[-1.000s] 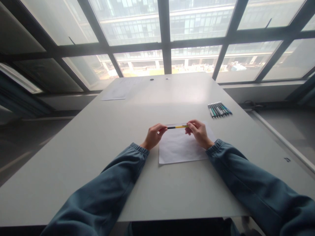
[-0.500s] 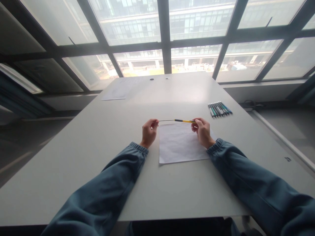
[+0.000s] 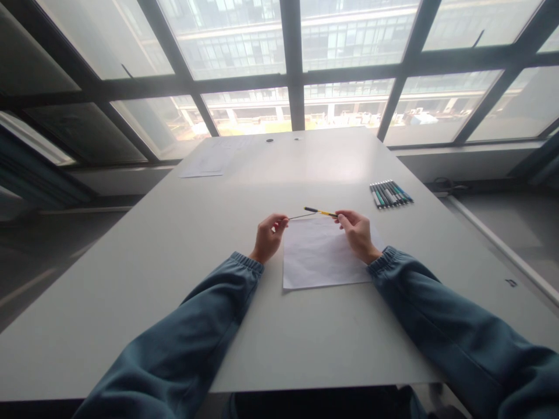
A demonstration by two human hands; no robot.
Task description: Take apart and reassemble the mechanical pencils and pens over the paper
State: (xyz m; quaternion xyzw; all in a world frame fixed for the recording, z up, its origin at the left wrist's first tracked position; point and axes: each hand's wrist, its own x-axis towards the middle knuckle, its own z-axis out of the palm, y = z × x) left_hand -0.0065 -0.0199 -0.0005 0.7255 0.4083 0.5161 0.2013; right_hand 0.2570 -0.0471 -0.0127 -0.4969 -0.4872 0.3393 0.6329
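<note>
Near the paper [image 3: 323, 256], left fingers [image 3: 282, 223] pinch rod [image 3: 301, 216], right fingers [image 3: 343, 220] pen [image 3: 325, 213], now tilted more.

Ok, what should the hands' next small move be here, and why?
Probably lower the thin dark rod onto the white sheet: the left hand pinches it near one end, it appears to be outside the yellow-and-black pen in the right hand, and the sheet lies close by.

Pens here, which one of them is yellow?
The yellow-and-black pen in your right hand. The other pens lie side by side on the table, toward its right edge, with no yellow showing.
</note>
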